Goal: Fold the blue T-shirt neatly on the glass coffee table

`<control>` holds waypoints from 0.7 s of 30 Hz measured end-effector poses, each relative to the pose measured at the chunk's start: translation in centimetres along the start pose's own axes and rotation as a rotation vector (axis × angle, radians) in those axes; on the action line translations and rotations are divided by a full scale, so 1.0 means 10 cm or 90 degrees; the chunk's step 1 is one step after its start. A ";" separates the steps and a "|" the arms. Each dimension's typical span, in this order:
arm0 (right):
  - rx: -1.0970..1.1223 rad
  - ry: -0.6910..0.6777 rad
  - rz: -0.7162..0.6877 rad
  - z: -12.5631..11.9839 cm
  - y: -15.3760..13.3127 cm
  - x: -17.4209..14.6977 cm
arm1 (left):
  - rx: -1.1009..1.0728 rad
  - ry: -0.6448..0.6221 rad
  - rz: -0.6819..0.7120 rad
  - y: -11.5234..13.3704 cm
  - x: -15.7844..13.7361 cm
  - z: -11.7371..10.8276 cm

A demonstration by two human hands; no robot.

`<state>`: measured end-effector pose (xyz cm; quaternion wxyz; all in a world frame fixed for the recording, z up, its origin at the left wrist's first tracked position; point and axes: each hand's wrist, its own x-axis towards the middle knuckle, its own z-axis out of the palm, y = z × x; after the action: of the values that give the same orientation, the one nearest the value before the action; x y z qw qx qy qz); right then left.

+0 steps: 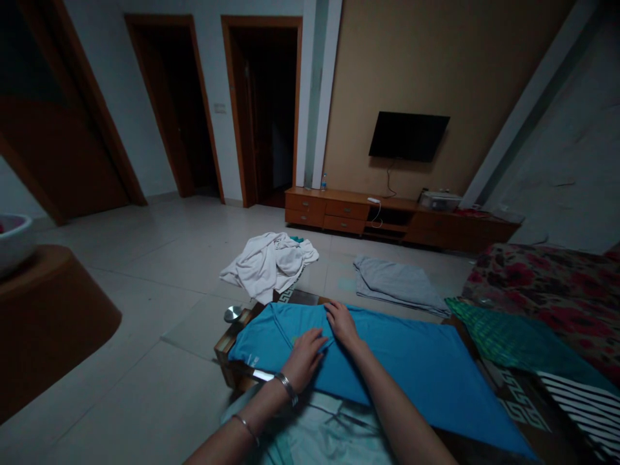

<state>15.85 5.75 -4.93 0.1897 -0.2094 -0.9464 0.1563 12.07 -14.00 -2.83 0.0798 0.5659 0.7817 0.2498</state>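
A blue T-shirt [407, 355] lies folded lengthwise along a low table [225, 352], with small white print near its left end. My left hand [305, 358], bracelets on its wrist, is on the shirt's left half. Its fingers are bent together at a raised crease of the cloth. Just beyond it, my right hand [341, 323] rests on the shirt near the far edge, fingers stretched out and slightly apart. Below my forearms is pale green patterned cloth [334, 429], partly hidden.
Beyond the table lie a white clothing heap [268, 261] and folded grey cloth [397, 281]. Green cloth [513, 336] and a striped garment [581, 403] are at right, beside a floral-covered seat [542, 284]. A brown stand [58, 329] holds a white basin [14, 242] at left.
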 end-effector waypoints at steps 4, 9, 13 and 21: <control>0.020 0.070 0.029 -0.10 0.07 -0.10 | 0.171 0.142 -0.199 -0.55 0.18 -0.38; -0.004 0.065 0.096 -0.10 0.13 -0.17 | 0.253 0.147 -0.285 -1.08 0.43 -0.67; -0.013 0.059 0.111 -0.05 0.15 -0.11 | 0.235 0.107 -0.278 -1.28 0.57 -0.68; -0.043 0.053 0.139 -0.04 0.18 -0.03 | 0.258 0.112 -0.345 -1.44 0.71 -0.71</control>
<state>16.86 7.28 -5.32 0.2038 -0.3239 -0.9139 0.1353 -5.49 -13.00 -2.50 -0.0381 0.3183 0.9411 0.1073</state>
